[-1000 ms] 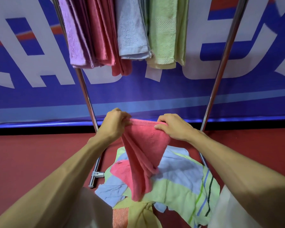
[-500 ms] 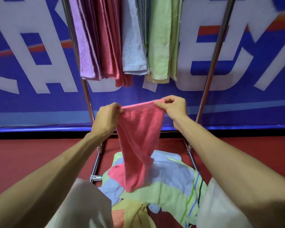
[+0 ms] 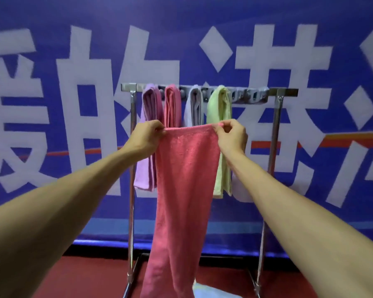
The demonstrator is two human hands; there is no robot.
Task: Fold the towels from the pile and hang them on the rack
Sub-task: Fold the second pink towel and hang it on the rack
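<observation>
Pink towel (image 3: 185,179) spread between two hands, hanging just in front of the rack (image 3: 284,92)

The left hand (image 3: 145,138) and the right hand (image 3: 232,136) each pinch one top corner between thumb and curled fingers. The upper edge is pulled level, below the rack's top bar and parallel to it. From that edge the cloth drops straight down, so its long axis is vertical and its tail reaches the rack's foot rails, close to a sliver of the pile (image 3: 205,292). The towel covers the middle of the rack. The bare stretch of bar lies beyond the green towel (image 3: 221,108), toward the rack's right post, so it is nearer the right hand. My guess is that the full length needs halving, or draping over the bar, and that the towel must first go up and across to that stretch.
</observation>
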